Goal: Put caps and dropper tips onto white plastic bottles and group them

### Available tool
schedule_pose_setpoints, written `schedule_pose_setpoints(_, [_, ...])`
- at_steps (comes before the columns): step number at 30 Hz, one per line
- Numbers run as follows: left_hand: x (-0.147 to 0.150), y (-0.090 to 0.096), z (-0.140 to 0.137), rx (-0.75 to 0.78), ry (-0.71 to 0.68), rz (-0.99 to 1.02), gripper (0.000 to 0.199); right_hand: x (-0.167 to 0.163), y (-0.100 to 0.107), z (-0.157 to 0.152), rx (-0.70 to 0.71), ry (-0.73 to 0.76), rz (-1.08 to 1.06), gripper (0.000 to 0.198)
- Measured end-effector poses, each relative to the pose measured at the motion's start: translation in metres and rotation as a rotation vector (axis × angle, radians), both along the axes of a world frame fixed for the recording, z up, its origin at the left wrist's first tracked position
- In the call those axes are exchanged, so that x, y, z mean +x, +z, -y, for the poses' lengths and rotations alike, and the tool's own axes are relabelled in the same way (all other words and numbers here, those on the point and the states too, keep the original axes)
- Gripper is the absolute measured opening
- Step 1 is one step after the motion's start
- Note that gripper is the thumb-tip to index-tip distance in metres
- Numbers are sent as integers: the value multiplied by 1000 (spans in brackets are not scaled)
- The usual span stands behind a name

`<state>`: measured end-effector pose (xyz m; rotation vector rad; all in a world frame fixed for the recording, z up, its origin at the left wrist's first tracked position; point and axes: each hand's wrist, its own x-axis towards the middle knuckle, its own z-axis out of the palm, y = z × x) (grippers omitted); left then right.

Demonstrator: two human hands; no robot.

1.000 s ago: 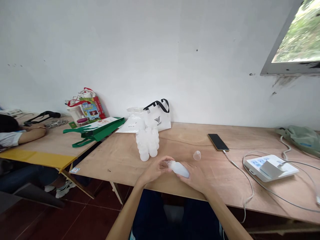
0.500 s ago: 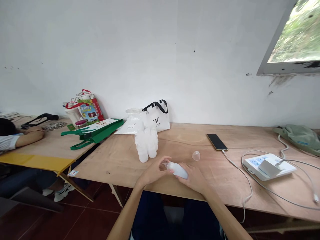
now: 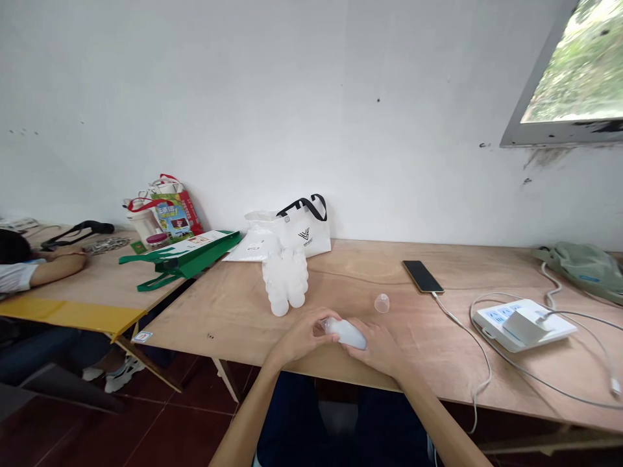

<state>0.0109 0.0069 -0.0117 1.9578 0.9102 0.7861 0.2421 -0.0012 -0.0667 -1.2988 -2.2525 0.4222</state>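
White, translucent bottle point(image 3: 352, 335) with rounded sides

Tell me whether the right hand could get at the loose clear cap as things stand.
Probably yes: the loose clear cap lies just beyond the right hand, and nothing visible stands between them, though that hand would likely have to let go of the white bottle first.

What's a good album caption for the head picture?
Right hand grips a white bottle, left hand at its top, clear cap nearby.
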Motion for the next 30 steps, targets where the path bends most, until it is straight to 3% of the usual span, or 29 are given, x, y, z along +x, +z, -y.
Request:
schedule_pose_setpoints(5, [6,-3,3,-89,147,-96,37,0,5,2,-14,9,24,31])
schedule_pose_setpoints(14, [1,-7,-2,-12,14,-30,28,0,7,2,-43,6,-21,33])
schedule_pose_setpoints(17, [1,-4,-1,13,13,-30,34,1,8,3,-82,-13,-40,32])
schedule_pose_setpoints(21, [-1,-4,-1,-61,44,-64,48,0,7,2,-69,-28,12,32])
schedule_pose_setpoints(24, [-2,-7,-4,-127,110,-29,43,0,6,0,-60,-27,15,32])
schedule_pose_setpoints(30, [-2,-15,-11,-137,64,45,40,0,5,0,-37,-31,48,27])
